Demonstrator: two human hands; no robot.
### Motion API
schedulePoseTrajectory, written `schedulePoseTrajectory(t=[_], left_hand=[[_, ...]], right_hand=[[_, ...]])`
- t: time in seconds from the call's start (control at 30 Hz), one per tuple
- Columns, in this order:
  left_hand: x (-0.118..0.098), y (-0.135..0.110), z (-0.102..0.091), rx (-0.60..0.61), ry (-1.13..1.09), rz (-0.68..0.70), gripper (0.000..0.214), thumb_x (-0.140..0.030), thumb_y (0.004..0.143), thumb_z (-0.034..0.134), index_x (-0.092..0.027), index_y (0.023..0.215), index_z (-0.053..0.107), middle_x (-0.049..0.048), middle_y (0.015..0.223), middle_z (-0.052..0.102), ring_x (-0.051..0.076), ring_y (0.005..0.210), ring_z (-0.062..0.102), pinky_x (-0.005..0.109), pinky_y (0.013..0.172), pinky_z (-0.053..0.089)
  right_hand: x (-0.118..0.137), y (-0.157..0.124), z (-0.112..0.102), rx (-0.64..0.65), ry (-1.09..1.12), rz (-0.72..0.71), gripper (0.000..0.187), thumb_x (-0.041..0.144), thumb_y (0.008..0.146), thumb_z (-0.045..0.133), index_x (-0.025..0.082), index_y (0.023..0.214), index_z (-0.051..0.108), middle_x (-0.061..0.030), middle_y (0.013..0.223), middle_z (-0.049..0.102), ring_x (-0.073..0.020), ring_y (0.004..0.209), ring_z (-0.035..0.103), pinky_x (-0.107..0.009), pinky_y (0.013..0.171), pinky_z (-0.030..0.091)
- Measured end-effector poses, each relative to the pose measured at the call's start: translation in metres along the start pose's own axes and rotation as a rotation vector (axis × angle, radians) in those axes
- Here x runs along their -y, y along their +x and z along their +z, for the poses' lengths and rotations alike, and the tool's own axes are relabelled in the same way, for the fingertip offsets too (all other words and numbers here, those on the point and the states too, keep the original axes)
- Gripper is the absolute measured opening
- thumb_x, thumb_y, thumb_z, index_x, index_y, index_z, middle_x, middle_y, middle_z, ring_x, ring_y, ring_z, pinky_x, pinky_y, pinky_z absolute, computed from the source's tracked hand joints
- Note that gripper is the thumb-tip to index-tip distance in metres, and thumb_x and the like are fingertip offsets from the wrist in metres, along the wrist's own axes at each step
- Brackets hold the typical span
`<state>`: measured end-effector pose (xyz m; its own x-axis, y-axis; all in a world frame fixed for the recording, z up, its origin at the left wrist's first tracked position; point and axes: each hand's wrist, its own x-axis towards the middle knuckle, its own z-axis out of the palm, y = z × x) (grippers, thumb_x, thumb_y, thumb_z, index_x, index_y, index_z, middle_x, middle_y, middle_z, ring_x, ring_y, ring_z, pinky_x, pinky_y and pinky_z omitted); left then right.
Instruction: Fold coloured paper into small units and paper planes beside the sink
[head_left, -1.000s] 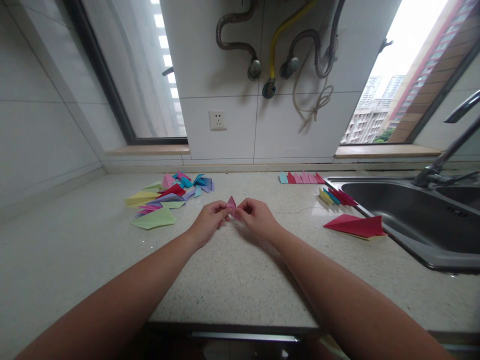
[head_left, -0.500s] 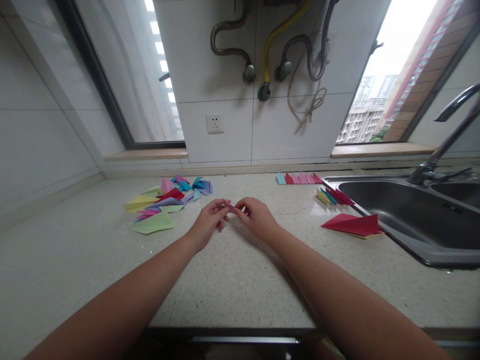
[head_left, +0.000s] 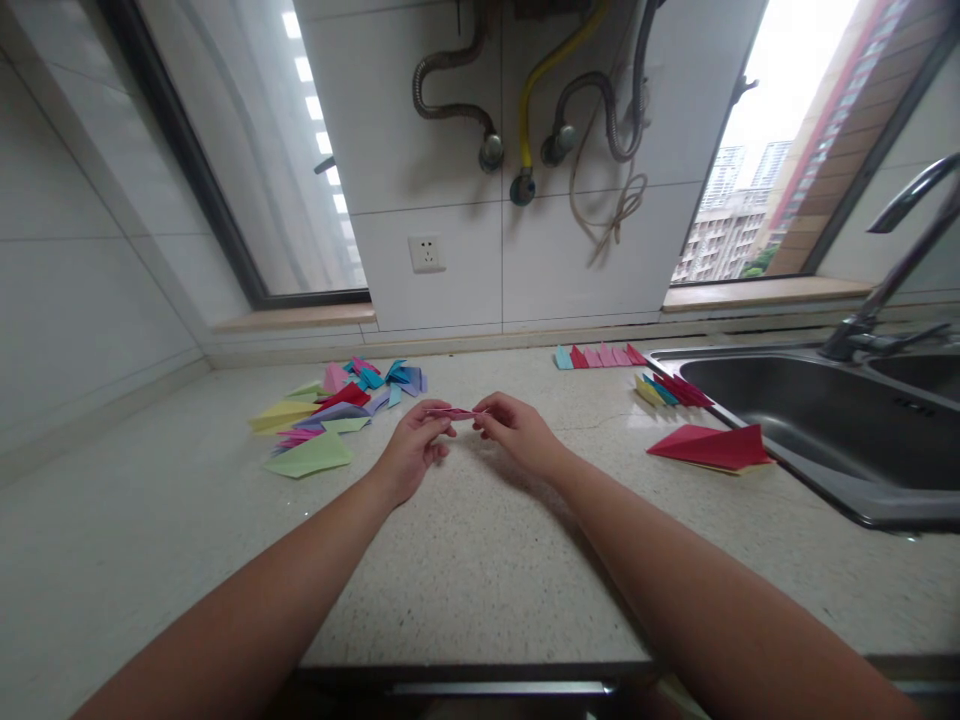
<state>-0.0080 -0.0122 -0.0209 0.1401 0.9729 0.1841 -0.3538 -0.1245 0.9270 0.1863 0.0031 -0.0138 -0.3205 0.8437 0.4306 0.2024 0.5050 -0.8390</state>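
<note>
A small pink folded paper (head_left: pixel 456 412) spans the gap between my two hands, just above the counter. Its left end is pinched in my left hand (head_left: pixel 412 448), and the right end sits between the fingertips of my right hand (head_left: pixel 516 432). How it is folded is too small to make out. To the left lies a loose pile of coloured folded papers (head_left: pixel 345 408), with a light green paper plane (head_left: pixel 311 455) at its front. On the right is a red paper plane (head_left: pixel 709 447) over a yellowish one.
Small folded papers stand in a row (head_left: pixel 600 357) along the back, with a yellow, blue and dark red group (head_left: pixel 671 391) nearer. A steel sink (head_left: pixel 810 485) with a tap (head_left: pixel 862 320) borders the right side. Hoses and a socket (head_left: pixel 427 254) are on the wall.
The pink paper has turned from slanted to nearly level, and more of it shows between my hands. My hands stay in about the same place. The view has shifted slightly.
</note>
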Motion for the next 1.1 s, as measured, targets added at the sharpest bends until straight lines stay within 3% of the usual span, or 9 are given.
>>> schedulePoseTrajectory(t=[0.43, 0.73, 0.97, 1.1], left_hand=[[-0.002, -0.001, 0.002, -0.04, 0.026, -0.01, 0.054, -0.027, 0.065, 0.082, -0.023, 0.115, 0.062, 0.0035, 0.101, 0.065, 0.009, 0.071, 0.059, 0.016, 0.046, 0.04], [0.0, 0.002, -0.001, -0.088, 0.044, 0.016, 0.045, -0.033, 0.068, 0.082, -0.018, 0.106, 0.065, 0.0058, 0.092, 0.068, 0.009, 0.065, 0.056, 0.015, 0.044, 0.035], [0.006, 0.006, -0.006, -0.102, 0.077, 0.059, 0.033, -0.034, 0.07, 0.08, -0.017, 0.096, 0.069, 0.0014, 0.075, 0.062, 0.007, 0.058, 0.051, 0.016, 0.043, 0.034], [0.004, 0.005, -0.005, -0.093, 0.055, 0.07, 0.031, -0.032, 0.068, 0.081, -0.018, 0.094, 0.071, 0.0038, 0.086, 0.065, 0.008, 0.062, 0.053, 0.016, 0.043, 0.036]], right_hand=[[0.0, 0.004, -0.008, -0.195, -0.073, -0.093, 0.017, 0.03, 0.085, 0.064, 0.02, 0.096, 0.072, -0.0047, 0.089, 0.074, -0.0162, 0.079, 0.067, -0.03, 0.075, 0.051], [0.001, 0.005, -0.015, -0.258, -0.109, -0.145, 0.015, 0.024, 0.084, 0.063, 0.022, 0.095, 0.073, -0.0042, 0.092, 0.075, -0.0163, 0.081, 0.068, -0.032, 0.078, 0.052], [0.003, 0.003, -0.018, -0.255, -0.165, -0.237, 0.017, 0.018, 0.084, 0.06, 0.023, 0.094, 0.073, -0.0032, 0.092, 0.075, -0.0169, 0.083, 0.069, -0.032, 0.078, 0.053], [0.005, 0.003, -0.02, -0.252, -0.179, -0.283, 0.017, 0.015, 0.082, 0.059, 0.023, 0.087, 0.073, -0.0032, 0.095, 0.075, -0.0177, 0.089, 0.069, -0.033, 0.083, 0.053]])
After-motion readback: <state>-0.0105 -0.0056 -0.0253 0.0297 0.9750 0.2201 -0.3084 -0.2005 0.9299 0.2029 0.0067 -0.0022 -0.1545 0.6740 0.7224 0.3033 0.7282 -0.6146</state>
